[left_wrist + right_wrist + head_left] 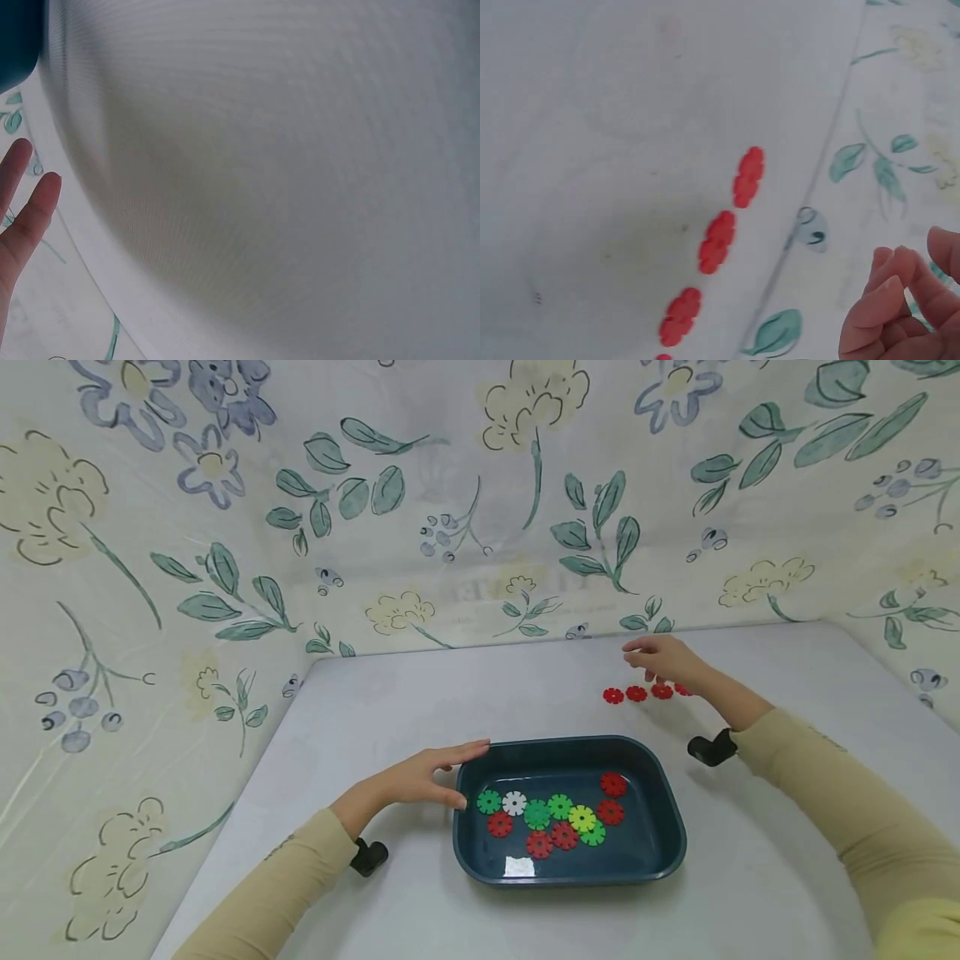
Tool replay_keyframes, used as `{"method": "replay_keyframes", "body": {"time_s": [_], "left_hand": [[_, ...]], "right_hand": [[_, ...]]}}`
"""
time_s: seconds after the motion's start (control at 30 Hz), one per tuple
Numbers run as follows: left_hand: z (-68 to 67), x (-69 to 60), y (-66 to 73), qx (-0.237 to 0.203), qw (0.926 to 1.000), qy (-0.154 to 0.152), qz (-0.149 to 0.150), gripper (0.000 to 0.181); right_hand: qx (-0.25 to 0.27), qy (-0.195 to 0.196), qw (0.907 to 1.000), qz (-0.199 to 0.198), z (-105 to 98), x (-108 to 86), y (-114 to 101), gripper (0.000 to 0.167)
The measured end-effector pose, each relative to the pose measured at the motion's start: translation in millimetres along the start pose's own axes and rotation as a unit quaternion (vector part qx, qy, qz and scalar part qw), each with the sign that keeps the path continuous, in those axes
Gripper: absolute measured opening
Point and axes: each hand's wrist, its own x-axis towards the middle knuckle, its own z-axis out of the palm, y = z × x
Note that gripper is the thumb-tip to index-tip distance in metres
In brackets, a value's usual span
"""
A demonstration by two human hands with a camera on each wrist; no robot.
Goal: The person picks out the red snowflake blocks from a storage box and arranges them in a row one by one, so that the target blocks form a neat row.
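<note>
My left hand (pixel 417 777) rests against the left end of a dark blue tray (pixel 651 835), fingers extended and touching its rim. Flat notched plastic discs lie in the tray: several red discs (pixel 564 836), several green discs (pixel 537 814), a white disc (pixel 513 803) and a yellow disc (pixel 582 818). Beyond the tray, my right hand (pixel 666 658) hovers over a row of red discs (pixel 636 693) on the table. In the right wrist view its fingers (pixel 874 311) are loosely bent, with the thumb apart and nothing visible between them. The hand partly covers the row's right end.
A white-covered table (pixel 390 710) carries the tray and the row. Behind and beside it hangs a floral cloth (pixel 480 560). Black wrist cameras stick out near both sleeves, the right camera (pixel 712 748) just beyond the tray's right corner.
</note>
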Motion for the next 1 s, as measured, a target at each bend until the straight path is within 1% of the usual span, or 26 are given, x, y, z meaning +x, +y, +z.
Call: {"method": "replay_keyframes", "body": {"time_s": [0.23, 0.43, 0.57, 0.77, 1.0], "left_hand": [[0.9, -1.4, 0.1, -0.004, 1.0, 0.0, -0.004, 0.077], [0.7, -1.2, -0.4, -0.008, 1.0, 0.002, -0.004, 0.077], [0.5, -1.1, -0.7, -0.013, 0.9999, 0.003, -0.002, 0.077], [0.6, -0.9, -0.1, -0.017, 0.9998, 0.003, -0.001, 0.077], [0.5, -0.6, 1.0, -0.014, 0.9999, 0.003, -0.002, 0.078]], "right_hand": [[0.035, -0.001, 0.9993, -0.01, -3, -18.7, -19, 0.042], [0.041, 0.007, 0.998, -0.047, 0, -41.7, -44, 0.04], [0.033, 0.005, 0.9966, -0.075, 5, -52.1, -62, 0.037], [0.016, -0.024, 0.9918, -0.125, 19, -65.3, -89, 0.031], [0.019, -0.083, 0.9837, -0.158, 43, -76.0, -113, 0.03]]}}
